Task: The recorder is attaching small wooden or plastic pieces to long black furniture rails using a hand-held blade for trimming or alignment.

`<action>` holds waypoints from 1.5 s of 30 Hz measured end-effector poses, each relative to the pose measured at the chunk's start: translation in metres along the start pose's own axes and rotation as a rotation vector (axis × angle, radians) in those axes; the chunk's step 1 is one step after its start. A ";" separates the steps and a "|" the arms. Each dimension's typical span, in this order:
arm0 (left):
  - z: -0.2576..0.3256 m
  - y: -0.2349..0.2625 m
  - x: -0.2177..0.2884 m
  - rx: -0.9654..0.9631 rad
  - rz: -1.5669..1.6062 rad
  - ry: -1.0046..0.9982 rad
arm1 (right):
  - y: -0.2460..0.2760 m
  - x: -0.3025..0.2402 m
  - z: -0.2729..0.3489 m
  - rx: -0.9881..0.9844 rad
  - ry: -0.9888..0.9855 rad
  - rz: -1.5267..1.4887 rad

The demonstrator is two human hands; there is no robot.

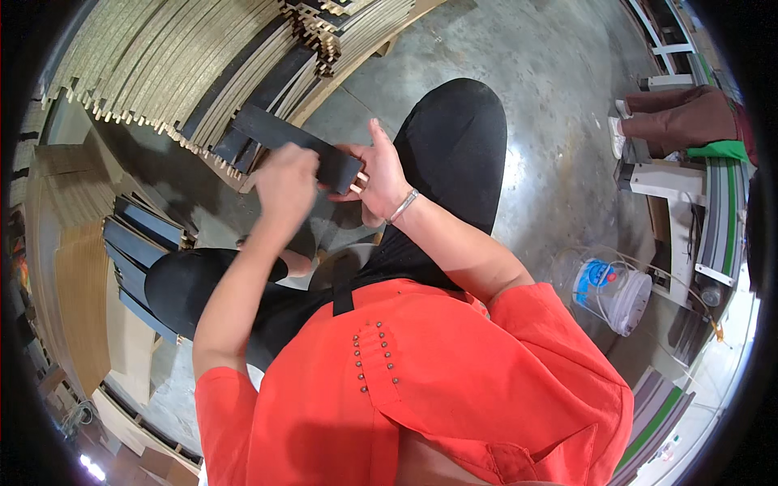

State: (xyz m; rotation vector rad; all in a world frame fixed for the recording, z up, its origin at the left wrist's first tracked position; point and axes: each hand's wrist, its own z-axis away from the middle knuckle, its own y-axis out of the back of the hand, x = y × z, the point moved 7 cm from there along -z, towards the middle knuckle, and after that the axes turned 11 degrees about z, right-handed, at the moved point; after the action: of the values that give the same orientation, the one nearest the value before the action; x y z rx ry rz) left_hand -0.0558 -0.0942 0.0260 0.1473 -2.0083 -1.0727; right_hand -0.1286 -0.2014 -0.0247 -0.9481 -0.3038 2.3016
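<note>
A narrow dark board [279, 134] slants across in front of my knees, with pale wooden dowels [359, 183] sticking out of its near end. My right hand [381, 170], with a metal bracelet at the wrist, holds that end; the fingers go under the board and the thumb stands up. Over the middle of the board is my left hand [288, 182], slightly blurred, its fingers curled in. Whatever the left fingers may hold is hidden. The board's far end lies over or against a stack of boards; contact there is unclear.
Tall stacks of boards with dowelled ends [162, 65] stand at the far left. Dark boards [142, 235] lie piled beside my left knee, near brown panels [85, 300]. A clear plastic bucket [624, 300] is at right. Another person's legs [677, 121] show at the far right.
</note>
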 end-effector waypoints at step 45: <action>0.031 0.018 -0.043 0.396 0.829 0.356 | -0.030 0.036 0.008 -0.465 -0.327 -0.186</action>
State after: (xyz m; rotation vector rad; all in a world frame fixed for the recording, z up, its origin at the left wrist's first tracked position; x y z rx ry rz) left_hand -0.0455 -0.0434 0.0035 -0.2589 -1.6685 -0.1094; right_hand -0.1403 -0.1555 -0.0266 -0.7077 -1.0554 2.2459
